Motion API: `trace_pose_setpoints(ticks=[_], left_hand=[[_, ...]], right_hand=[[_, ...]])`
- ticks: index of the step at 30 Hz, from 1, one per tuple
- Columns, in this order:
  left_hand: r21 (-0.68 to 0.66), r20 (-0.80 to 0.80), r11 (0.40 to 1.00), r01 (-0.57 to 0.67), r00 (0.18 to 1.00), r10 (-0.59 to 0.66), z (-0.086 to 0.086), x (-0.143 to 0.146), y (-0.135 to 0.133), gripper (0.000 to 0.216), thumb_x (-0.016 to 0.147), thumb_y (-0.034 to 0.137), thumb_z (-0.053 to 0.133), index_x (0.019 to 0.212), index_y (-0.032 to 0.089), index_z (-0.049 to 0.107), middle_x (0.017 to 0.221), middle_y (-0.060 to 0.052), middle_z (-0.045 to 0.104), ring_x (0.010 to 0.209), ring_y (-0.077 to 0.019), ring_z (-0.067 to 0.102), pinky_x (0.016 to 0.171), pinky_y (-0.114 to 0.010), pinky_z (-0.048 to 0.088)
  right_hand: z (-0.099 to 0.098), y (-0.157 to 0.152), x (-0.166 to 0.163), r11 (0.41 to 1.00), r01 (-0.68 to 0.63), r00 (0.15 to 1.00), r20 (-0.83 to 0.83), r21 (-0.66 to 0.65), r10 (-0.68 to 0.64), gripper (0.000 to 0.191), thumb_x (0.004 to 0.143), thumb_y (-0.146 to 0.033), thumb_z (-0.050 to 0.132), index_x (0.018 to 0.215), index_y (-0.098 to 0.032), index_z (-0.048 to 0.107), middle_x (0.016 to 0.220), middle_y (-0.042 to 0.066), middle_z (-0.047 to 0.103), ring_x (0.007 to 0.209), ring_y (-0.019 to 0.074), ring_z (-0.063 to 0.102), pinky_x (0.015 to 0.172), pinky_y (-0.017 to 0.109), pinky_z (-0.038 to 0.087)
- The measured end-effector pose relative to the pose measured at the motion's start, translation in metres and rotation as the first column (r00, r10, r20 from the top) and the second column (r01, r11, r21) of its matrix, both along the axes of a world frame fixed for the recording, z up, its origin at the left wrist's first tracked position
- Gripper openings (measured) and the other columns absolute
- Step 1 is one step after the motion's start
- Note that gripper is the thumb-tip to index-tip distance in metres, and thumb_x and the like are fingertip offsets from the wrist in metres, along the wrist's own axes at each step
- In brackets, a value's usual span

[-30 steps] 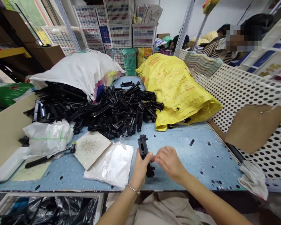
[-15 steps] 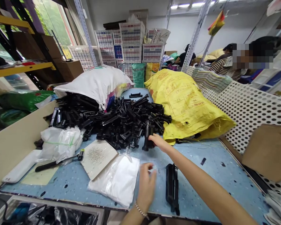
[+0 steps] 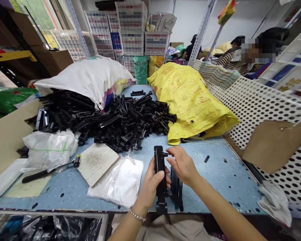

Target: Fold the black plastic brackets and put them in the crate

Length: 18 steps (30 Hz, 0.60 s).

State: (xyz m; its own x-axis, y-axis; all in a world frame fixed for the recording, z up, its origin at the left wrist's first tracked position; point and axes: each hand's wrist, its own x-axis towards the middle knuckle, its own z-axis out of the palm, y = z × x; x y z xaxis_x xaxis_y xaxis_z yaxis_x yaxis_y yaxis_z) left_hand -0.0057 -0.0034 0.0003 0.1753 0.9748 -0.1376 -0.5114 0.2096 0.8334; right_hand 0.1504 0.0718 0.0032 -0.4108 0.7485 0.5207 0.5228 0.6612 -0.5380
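My left hand [image 3: 150, 185] is wrapped round a long black plastic part [image 3: 160, 174], held upright near the table's front edge. Close by its upper right side is my right hand [image 3: 182, 164], thumb and forefinger apart around a small tab that sticks out there; whether they touch the tab I cannot tell. A second black plastic part [image 3: 177, 187] stands on the blue table just behind and to the right, partly hidden by the held one and my hands. Beyond my hands lies a large heap of similar black parts [image 3: 120, 117].
A white sack [image 3: 85, 75] and a yellow sack [image 3: 190, 97] flank the heap. On the left are a small hammer [image 3: 50, 171], a square board [image 3: 97, 164], plastic bags [image 3: 119, 180] and a white tray-like object [image 3: 7, 177]. A perforated white panel [image 3: 273, 103] borders the right; people sit beyond.
My right hand has brought the black part from the heap's edge toward me. My left hand, empty before, now grips it. The view has shifted slightly.
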Motion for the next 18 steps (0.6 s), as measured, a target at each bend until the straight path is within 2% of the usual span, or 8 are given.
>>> trace_pose_setpoints(ticks=[2,3,7,9,11,14,16,18], left_hand=[[-0.023,-0.023,1.0,0.015,1.0,-0.015,0.003,0.003,-0.004,0.055,0.083,0.048,0.059,0.13,0.025,0.041,0.093,-0.003,0.059,0.063,-0.0115,0.06,0.055,-0.024,0.051],[-0.035,-0.049,0.999,0.004,0.999,-0.006,0.004,0.003,-0.005,0.056,0.082,0.048,0.06,0.129,0.024,0.041,0.089,-0.002,0.059,0.059,-0.0107,0.058,0.052,-0.022,0.05],[-0.104,-0.125,0.983,-0.149,0.983,0.135,0.006,-0.002,0.0,0.048,0.077,0.045,0.064,0.115,0.02,0.049,0.079,0.001,0.059,0.059,-0.0115,0.058,0.055,-0.023,0.05],[-0.127,-0.134,0.964,-0.235,0.967,0.218,0.005,-0.008,0.005,0.038,0.076,0.045,0.063,0.102,0.018,0.054,0.078,-0.001,0.061,0.065,-0.0129,0.06,0.061,-0.024,0.05],[-0.129,-0.144,0.957,-0.259,0.96,0.241,0.005,-0.012,0.009,0.034,0.076,0.045,0.062,0.093,0.016,0.056,0.078,-0.002,0.062,0.067,-0.0137,0.06,0.064,-0.024,0.05],[-0.153,-0.161,0.969,-0.192,0.973,0.167,0.001,-0.011,0.013,0.035,0.075,0.048,0.061,0.089,0.016,0.058,0.07,-0.002,0.063,0.061,-0.0141,0.058,0.06,-0.025,0.047],[-0.189,-0.181,0.968,-0.163,0.975,0.129,-0.006,-0.01,0.016,0.037,0.075,0.051,0.059,0.085,0.015,0.058,0.064,-0.002,0.062,0.058,-0.0155,0.058,0.058,-0.026,0.046],[-0.189,-0.251,0.957,-0.221,0.953,0.171,-0.018,-0.009,0.019,0.035,0.077,0.05,0.056,0.082,0.016,0.059,0.067,-0.003,0.064,0.063,-0.0185,0.061,0.062,-0.029,0.048]], right_hand=[[-0.004,0.009,-0.005,0.984,-0.072,0.996,0.057,0.163,0.063,0.031,0.097,-0.044,0.037,0.097,-0.02,0.057,0.086,0.009,0.06,0.082,0.0225,0.054,0.074,0.037,0.046],[-0.006,0.012,-0.008,0.98,-0.092,0.995,0.063,0.179,0.082,0.032,0.098,-0.044,0.034,0.093,-0.021,0.056,0.081,0.008,0.059,0.078,0.0217,0.053,0.071,0.036,0.046],[-0.012,0.001,-0.017,0.993,-0.076,0.996,0.047,-0.095,0.08,0.037,0.101,-0.039,0.025,0.08,-0.022,0.051,0.071,0.002,0.054,0.067,0.0166,0.051,0.063,0.03,0.043],[-0.016,-0.017,-0.016,0.986,-0.12,0.988,0.085,-0.116,0.13,0.038,0.101,-0.041,0.025,0.084,-0.021,0.052,0.076,0.003,0.056,0.071,0.017,0.052,0.065,0.031,0.042],[-0.022,-0.037,-0.011,0.977,-0.207,0.965,0.171,0.045,0.196,0.039,0.099,-0.045,0.027,0.09,-0.019,0.055,0.082,0.006,0.059,0.076,0.0198,0.05,0.069,0.035,0.04],[-0.035,-0.057,-0.005,0.902,-0.301,0.94,0.252,0.309,0.227,0.04,0.099,-0.042,0.028,0.086,-0.018,0.057,0.076,0.007,0.058,0.074,0.0209,0.047,0.069,0.037,0.037],[-0.041,-0.057,-0.004,0.864,-0.334,0.929,0.286,0.376,0.235,0.04,0.099,-0.04,0.03,0.081,-0.018,0.057,0.072,0.006,0.056,0.071,0.0202,0.046,0.067,0.036,0.035],[-0.039,-0.041,-0.005,0.852,-0.399,0.892,0.359,0.338,0.275,0.04,0.098,-0.044,0.033,0.076,-0.019,0.057,0.07,0.005,0.056,0.068,0.0191,0.046,0.066,0.035,0.035]])
